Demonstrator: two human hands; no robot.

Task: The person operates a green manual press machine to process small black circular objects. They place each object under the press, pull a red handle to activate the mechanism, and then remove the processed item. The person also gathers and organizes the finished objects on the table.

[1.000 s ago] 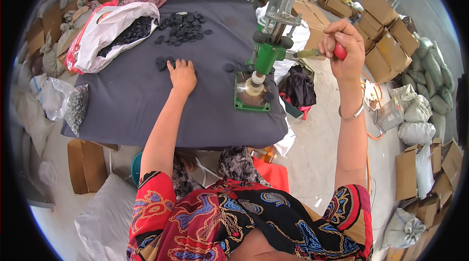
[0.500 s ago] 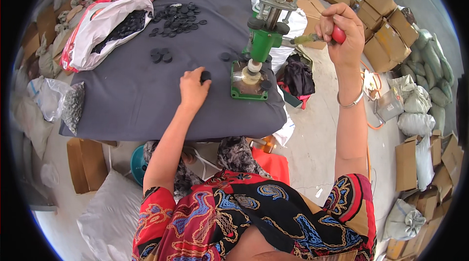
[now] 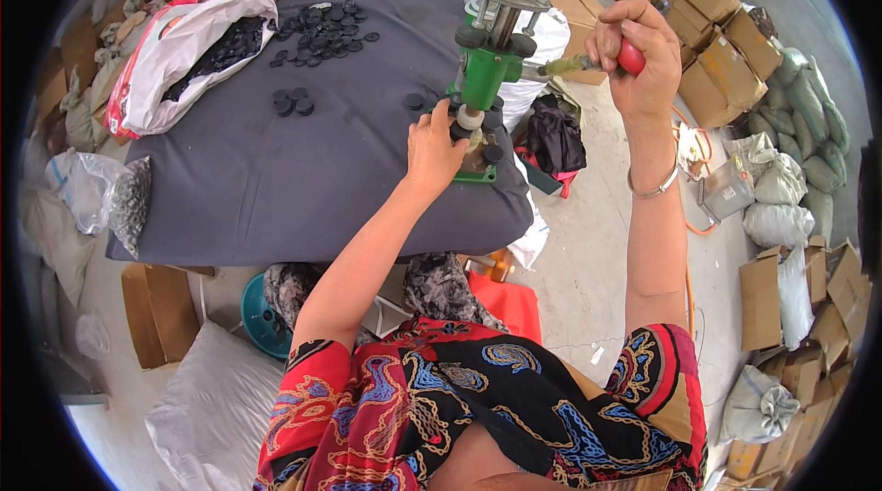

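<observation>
A green hand press (image 3: 481,78) stands at the right side of the cloth-covered table. My left hand (image 3: 432,147) is at its base, pinching a black round cap (image 3: 458,131) beside the white press tip (image 3: 469,117). Raised to the right, my right hand (image 3: 638,55) grips the press lever by its red knob (image 3: 630,57). More black caps (image 3: 414,101) lie next to the press, and one black cap (image 3: 492,154) rests on its base. My left fingers partly hide the base plate.
A pile of black caps (image 3: 323,35) and a small cluster of caps (image 3: 293,102) lie on the dark cloth (image 3: 303,179). At left are a white sack (image 3: 152,101) of black pieces and a clear bag (image 3: 130,202) of small parts. Cardboard boxes (image 3: 730,59) stand at right.
My left hand has moved right with the black cap, from the cloth to the press base. The right hand stays on the lever knob, nearly unmoved.
</observation>
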